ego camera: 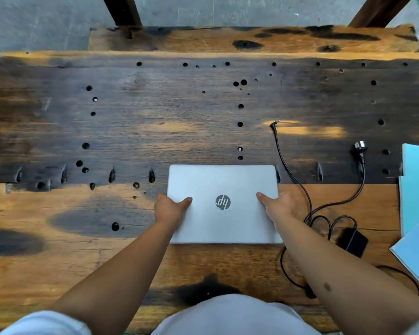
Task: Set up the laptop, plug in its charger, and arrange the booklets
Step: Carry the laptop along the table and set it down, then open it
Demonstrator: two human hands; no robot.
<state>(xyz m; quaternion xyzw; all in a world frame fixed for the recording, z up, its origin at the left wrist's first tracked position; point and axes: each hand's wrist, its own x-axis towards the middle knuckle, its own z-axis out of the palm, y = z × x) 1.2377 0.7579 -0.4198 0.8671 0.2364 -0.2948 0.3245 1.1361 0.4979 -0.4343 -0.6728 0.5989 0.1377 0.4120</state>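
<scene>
A closed silver laptop (223,184) lies flat on the wooden table (131,122), its logo facing up. My left hand (171,207) grips its left edge, thumb on the lid. My right hand (279,205) grips its right edge the same way. To the right lies the black charger: its brick (352,241), a cable (293,175) ending in a small barrel tip (274,124), and a wall plug (360,147). Light blue booklets (417,180) rest at the table's right edge, one booklet (416,252) lying askew nearer to me.
The tabletop is dark, scorched wood with many drilled holes. A raised wooden ledge (252,39) runs along the back, with two dark wooden legs above it against a grey wall. Loops of charger cable (290,274) lie beside my right forearm.
</scene>
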